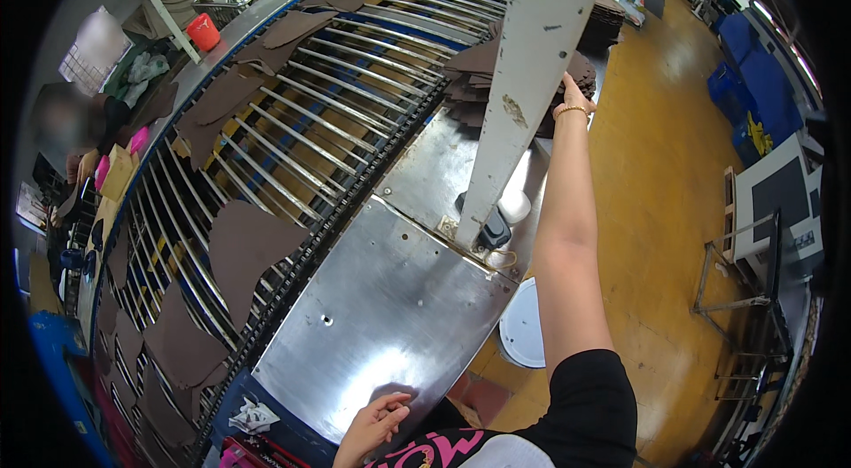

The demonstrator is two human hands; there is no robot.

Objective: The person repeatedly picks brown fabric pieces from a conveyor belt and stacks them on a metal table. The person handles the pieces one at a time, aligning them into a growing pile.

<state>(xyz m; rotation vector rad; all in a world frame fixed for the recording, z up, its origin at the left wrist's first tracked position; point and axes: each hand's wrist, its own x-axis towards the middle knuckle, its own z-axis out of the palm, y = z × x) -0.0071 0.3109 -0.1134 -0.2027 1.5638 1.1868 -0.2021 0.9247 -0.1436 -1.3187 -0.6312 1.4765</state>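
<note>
A worker's bare right hand (576,97), the arm stretched far forward, rests against the near right edge of a stack of thin, flat, dark-brown cut pieces (470,82) (a scuffed, pale-grey metal post (532,51) hides the stack's middle); whether the fingers are closed on a piece cannot be told. The left hand (377,424) is empty, its fingers loosely curled over the near end of a shiny sheet-metal table (390,291). The stack sits on the far part of that metal surface. Each piece looks light and fairly flexible, likely to slide on its neighbours, while the whole stack would probably weigh far more; an outer edge, thumb above and fingers beneath, seems the surest hold. Alongside runs a curved conveyor of metal rods (332,127) carrying loose brown pieces (248,251); across it, a co-worker's hand (87,168) shows.
</note>
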